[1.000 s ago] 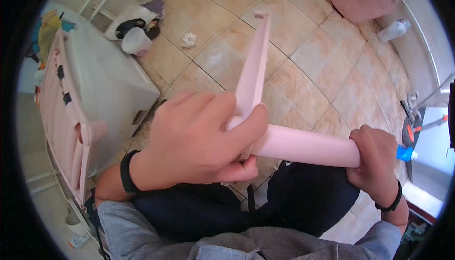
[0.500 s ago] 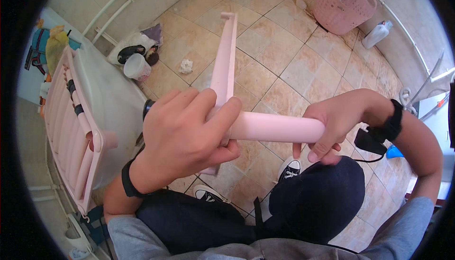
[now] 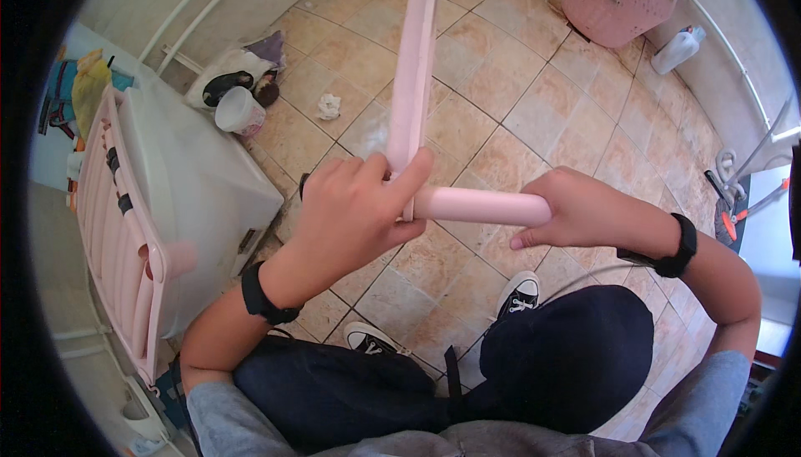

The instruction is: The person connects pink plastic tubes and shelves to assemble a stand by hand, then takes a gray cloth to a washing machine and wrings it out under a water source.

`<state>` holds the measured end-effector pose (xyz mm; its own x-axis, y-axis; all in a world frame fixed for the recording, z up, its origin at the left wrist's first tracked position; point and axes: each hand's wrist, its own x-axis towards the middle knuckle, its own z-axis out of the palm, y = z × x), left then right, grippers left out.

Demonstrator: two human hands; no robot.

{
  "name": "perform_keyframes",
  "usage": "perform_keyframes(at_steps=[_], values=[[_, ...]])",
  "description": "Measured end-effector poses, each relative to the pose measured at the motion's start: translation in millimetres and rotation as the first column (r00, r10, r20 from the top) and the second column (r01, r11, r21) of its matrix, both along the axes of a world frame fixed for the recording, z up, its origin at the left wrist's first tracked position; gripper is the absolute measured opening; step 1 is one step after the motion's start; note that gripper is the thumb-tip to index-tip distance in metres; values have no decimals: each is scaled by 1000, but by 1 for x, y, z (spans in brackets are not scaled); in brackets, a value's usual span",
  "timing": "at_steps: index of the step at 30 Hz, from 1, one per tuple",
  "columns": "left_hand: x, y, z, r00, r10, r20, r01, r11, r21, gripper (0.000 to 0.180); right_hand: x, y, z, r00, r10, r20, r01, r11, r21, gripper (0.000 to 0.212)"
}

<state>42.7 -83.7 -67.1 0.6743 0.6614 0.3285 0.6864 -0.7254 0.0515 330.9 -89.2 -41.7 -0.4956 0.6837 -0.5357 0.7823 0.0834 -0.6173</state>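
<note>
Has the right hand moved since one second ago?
Yes: judged against the crumpled white wad, the right hand has moved left and up in view.

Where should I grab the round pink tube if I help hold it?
Probably wrap your fingers around the pink tube's middle, coming from above: it's round and slim, and that stretch is uncovered between the left hand and right hand.

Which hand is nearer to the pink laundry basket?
Right. In the picture, the right hand, gripping one end of the pink tube, is below the laundry basket; the left hand, holding the pink rail, is also lower but farther left.
</note>
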Motion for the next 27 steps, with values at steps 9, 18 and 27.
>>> perform_keyframes(at_steps=[9, 18, 27], values=[[-8, 28, -59, 991, 41, -124, -56, 991, -118, 71, -9, 10, -80, 999, 17, 42, -31, 941, 336, 25], [-12, 30, -106, 987, 34, -159, -68, 976, -209, 67, -18, -7, -130, 994, -43, 96, 0, 915, 404, 15], [-18, 22, -114, 982, -4, -189, -29, 984, -173, 68, -24, -24, -157, 993, -77, 87, 35, 911, 410, 11]])
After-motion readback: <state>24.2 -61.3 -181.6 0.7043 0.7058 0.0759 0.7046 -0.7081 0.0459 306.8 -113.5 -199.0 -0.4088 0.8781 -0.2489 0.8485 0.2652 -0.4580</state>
